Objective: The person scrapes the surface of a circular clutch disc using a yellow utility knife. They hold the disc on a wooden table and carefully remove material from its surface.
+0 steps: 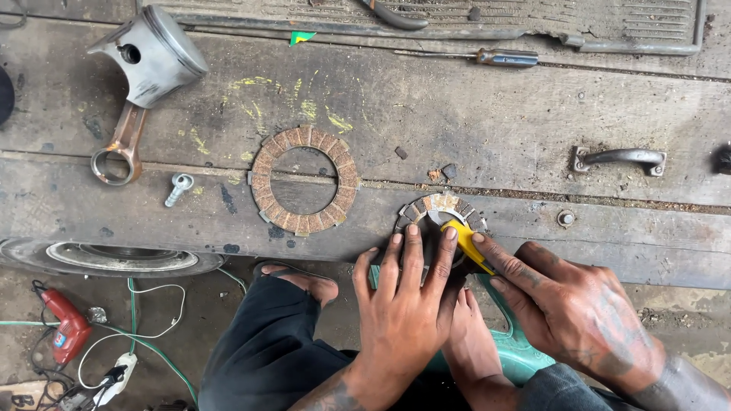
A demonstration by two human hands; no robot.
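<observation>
Beat-up wooden surface point(472, 114) over a dirty floor, with a piston point(148, 57) and a spare friction ring point(304, 180) lying around. Left hand point(402, 304) presses flat, fingers spread, on the clutch disc point(442, 213) at the near edge. Right hand point(571, 304) is clamped on a yellow cutter point(466, 243) touching it.

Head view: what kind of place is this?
Likely an informal engine or motorcycle repair spot, working at ground level. A piston with connecting rod and a ring-shaped friction disc lie on a worn plank bench; a red power drill sits on the floor.

Wooden bench point(472, 114): clutch discs point(304, 180), piston point(148, 57)
</observation>
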